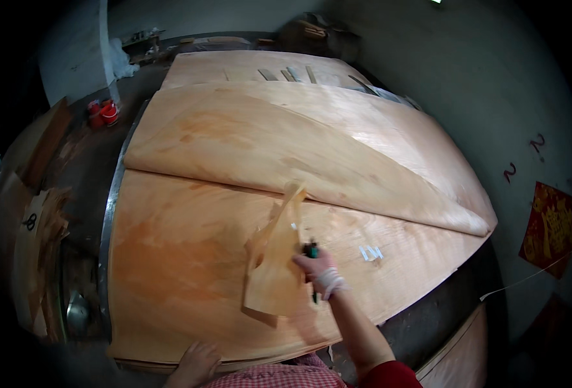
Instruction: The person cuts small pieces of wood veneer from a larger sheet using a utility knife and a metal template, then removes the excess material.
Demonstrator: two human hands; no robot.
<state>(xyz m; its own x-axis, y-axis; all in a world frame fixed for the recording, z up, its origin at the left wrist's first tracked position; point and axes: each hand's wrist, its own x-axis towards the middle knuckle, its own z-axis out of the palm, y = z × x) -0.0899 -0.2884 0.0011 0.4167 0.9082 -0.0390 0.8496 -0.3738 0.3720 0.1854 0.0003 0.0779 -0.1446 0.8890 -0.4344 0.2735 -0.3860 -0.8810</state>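
Note:
My right hand [318,266], with a white band at the wrist, is closed round a black-and-green handled tool [310,249]; its working end is too small to make out. Just left of the hand, a loose, irregular strip of wood veneer [274,281] stands partly off the sheet, with a shadow along its edge. Whether my fingers touch it, I cannot tell. My left hand [199,362] lies on the near edge of the veneer stack [169,271], fingers resting flat. Across the stack, a large veneer sheet [254,142] is folded back. Short white tape pieces [371,253] lie right of my right hand.
Thin strips [287,75] lie on the far end of the stack. Red buckets [104,114] stand on the floor at left, beyond veneer offcuts [47,233] with scissors [31,222] on them. A wall [467,84] runs along the right.

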